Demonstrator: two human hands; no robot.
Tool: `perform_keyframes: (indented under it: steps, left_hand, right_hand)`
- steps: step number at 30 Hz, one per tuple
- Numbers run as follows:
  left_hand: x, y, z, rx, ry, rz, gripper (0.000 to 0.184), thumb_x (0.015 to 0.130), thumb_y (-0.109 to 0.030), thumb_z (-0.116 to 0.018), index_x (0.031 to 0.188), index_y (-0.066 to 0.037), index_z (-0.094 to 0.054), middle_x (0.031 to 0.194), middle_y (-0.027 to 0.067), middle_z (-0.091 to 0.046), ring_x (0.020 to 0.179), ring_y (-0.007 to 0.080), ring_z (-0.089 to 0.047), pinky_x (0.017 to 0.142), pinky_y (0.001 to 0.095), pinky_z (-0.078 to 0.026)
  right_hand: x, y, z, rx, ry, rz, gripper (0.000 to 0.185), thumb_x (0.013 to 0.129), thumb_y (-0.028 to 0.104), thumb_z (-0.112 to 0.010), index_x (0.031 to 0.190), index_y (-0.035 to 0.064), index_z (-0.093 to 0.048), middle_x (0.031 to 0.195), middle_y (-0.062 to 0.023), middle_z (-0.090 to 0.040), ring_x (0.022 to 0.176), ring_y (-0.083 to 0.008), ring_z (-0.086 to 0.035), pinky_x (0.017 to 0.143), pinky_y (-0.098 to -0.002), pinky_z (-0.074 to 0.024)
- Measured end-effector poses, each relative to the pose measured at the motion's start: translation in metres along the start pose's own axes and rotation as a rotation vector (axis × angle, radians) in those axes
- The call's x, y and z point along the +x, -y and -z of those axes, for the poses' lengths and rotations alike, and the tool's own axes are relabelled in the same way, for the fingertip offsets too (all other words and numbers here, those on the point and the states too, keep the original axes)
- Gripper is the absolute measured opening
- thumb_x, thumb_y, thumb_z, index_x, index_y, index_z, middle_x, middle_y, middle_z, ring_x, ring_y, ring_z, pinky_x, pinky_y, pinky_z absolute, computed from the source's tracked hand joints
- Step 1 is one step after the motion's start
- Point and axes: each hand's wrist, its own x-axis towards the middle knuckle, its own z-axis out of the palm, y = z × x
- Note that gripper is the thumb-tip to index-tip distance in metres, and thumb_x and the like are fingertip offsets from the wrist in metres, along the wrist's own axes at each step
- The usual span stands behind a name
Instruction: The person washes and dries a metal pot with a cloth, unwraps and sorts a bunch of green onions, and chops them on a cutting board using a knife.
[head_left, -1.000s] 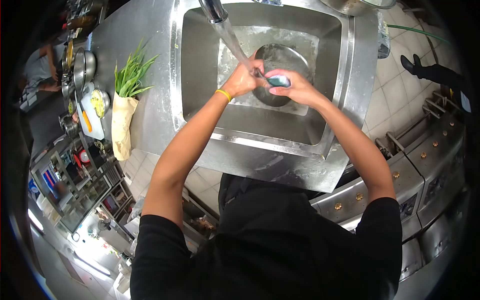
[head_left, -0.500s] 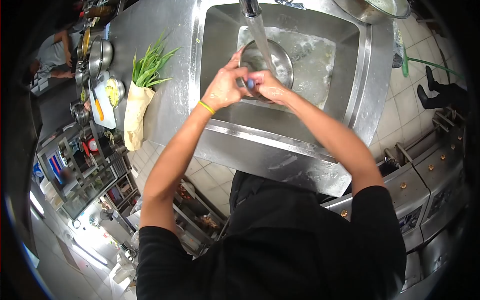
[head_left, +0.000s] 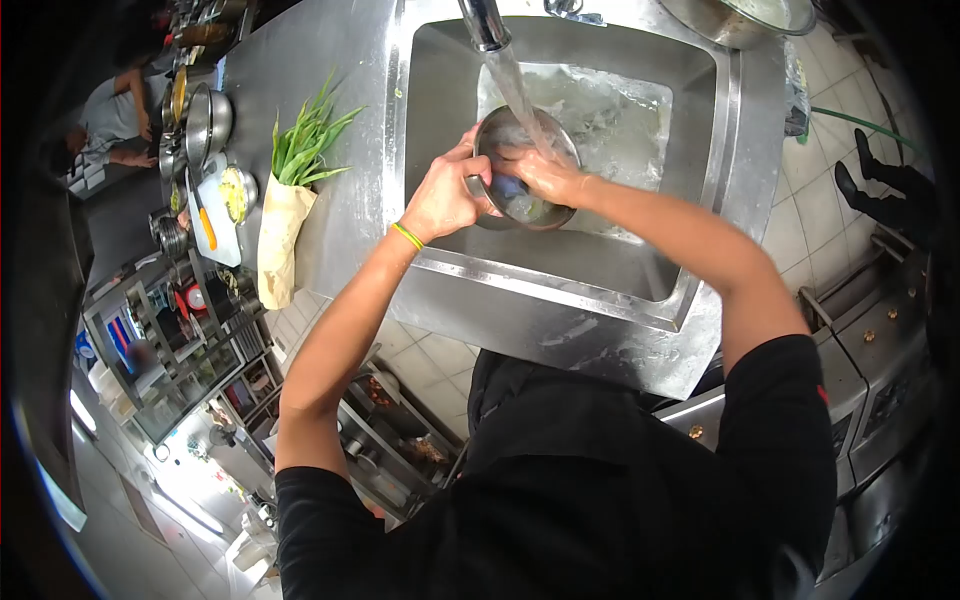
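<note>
A round metal bowl is tilted in the sink, under the running water. My left hand grips the bowl's left rim, thumb towards the inside. My right hand reaches into the bowl with bent fingers, smeared by motion. Beneath those fingers shows a blurred bluish thing, too unclear to name. The faucet hangs just above the bowl. Foamy water lies on the floor of the steel sink.
Left of the sink, long green leaves stick out of a paper wrap. Farther left are an orange-handled knife on a white board and metal bowls. A large pot stands at upper right. Another person is at far left.
My right hand has moved from the bowl's near rim into its inside. The bowl has shifted slightly nearer to me and tilted, while my left hand keeps hold of its rim.
</note>
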Motion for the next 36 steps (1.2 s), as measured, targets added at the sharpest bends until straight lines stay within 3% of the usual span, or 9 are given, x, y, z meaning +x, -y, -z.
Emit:
perform_keyframes:
  steps: [3,5,9,12,15,24,27,31,36]
  left_hand:
    - [0.005,-0.004,-0.007,0.0,-0.034,-0.052,0.038,0.054,-0.001,-0.083,0.079,0.001,-0.055,0.135,0.0314,-0.045,0.13,0.0447,-0.041,0.101,0.043,-0.043]
    - [0.002,0.001,-0.009,0.051,0.015,-0.063,0.038,0.054,-0.001,-0.083,0.079,0.001,-0.055,0.137,0.0318,-0.043,0.131,0.0453,-0.039,0.102,0.0434,-0.042]
    - [-0.001,-0.002,-0.011,0.11,0.124,-0.092,0.04,0.054,-0.01,-0.085,0.083,-0.001,-0.059,0.139,0.0383,-0.036,0.132,0.0474,-0.035,0.104,0.0439,-0.041]
    - [0.001,-0.009,-0.021,0.223,0.195,0.029,0.041,0.057,-0.02,-0.086,0.085,-0.002,-0.061,0.138,0.039,-0.036,0.123,0.047,-0.047,0.098,0.0449,-0.045]
    - [0.021,-0.019,-0.034,0.268,0.191,0.128,0.042,0.063,-0.03,-0.083,0.088,-0.003,-0.064,0.13,0.0372,-0.046,0.103,0.046,-0.06,0.088,0.0451,-0.05]
    - [0.097,-0.001,-0.068,0.325,0.152,0.351,0.068,0.087,-0.061,-0.05,0.09,0.003,-0.07,0.095,0.0274,-0.067,0.092,0.0392,-0.066,0.084,0.0447,-0.051]
    - [0.096,0.031,-0.059,0.034,0.278,0.569,0.078,0.088,-0.066,-0.043,0.1,0.009,-0.066,0.095,0.0274,-0.067,0.084,0.0382,-0.069,0.078,0.0443,-0.054]
    - [0.066,0.04,-0.057,-0.326,0.099,0.889,0.083,0.087,-0.067,-0.043,0.107,0.011,-0.062,0.091,0.0259,-0.067,0.08,0.0354,-0.07,0.07,0.0433,-0.056]
    - [0.042,0.052,-0.058,-0.479,-0.042,0.937,0.074,0.086,-0.062,-0.048,0.097,0.009,-0.066,0.087,0.0236,-0.067,0.079,0.0312,-0.07,0.066,0.0407,-0.056]
  right_hand:
    - [0.015,0.014,-0.016,0.623,-0.402,-0.231,0.018,0.065,0.0,-0.068,0.082,0.0039,-0.068,0.092,-0.0134,-0.068,0.095,-0.0365,-0.063,0.083,-0.0395,-0.0516]
    - [0.013,0.031,0.002,0.692,-0.013,-0.486,0.018,0.063,0.005,-0.074,0.078,0.0007,-0.065,0.078,-0.0192,-0.066,0.079,-0.0377,-0.065,0.068,-0.0441,-0.0507]
    - [-0.01,0.033,-0.002,0.986,0.131,-0.269,0.016,0.075,0.017,-0.07,0.076,0.0025,-0.063,0.071,-0.0187,-0.064,0.062,-0.031,-0.06,0.058,-0.0422,-0.0464]
    - [-0.039,0.011,0.034,0.489,0.625,-0.174,0.015,0.072,0.009,-0.061,0.085,0.0087,-0.07,0.082,-0.0161,-0.068,0.081,-0.0356,-0.066,0.068,-0.0461,-0.0502]
    - [-0.053,-0.002,0.125,0.139,0.628,-0.213,0.021,0.068,0.003,-0.064,0.085,0.0112,-0.071,0.081,-0.0154,-0.068,0.08,-0.0352,-0.066,0.071,-0.0451,-0.0517]
    - [-0.046,-0.044,0.39,-0.249,-0.129,-0.416,0.041,0.063,-0.015,-0.052,0.093,0.0073,-0.07,0.091,-0.0155,-0.068,0.088,-0.0346,-0.064,0.08,-0.041,-0.05]
    - [-0.049,-0.114,0.379,-0.446,-0.204,-0.455,0.042,0.065,-0.013,-0.05,0.096,0.0074,-0.07,0.088,-0.0202,-0.066,0.085,-0.0382,-0.062,0.078,-0.0425,-0.0501]
    - [-0.031,-0.073,0.302,-0.452,-0.258,-0.429,0.036,0.067,-0.014,-0.054,0.091,0.0075,-0.069,0.099,-0.0148,-0.067,0.094,-0.0328,-0.063,0.086,-0.0425,-0.0495]
    - [0.033,-0.013,0.124,0.736,-0.021,-0.543,0.035,0.073,-0.014,-0.044,0.097,-0.0003,-0.067,0.095,-0.0118,-0.069,0.081,-0.0185,-0.066,0.072,-0.0317,-0.0522]
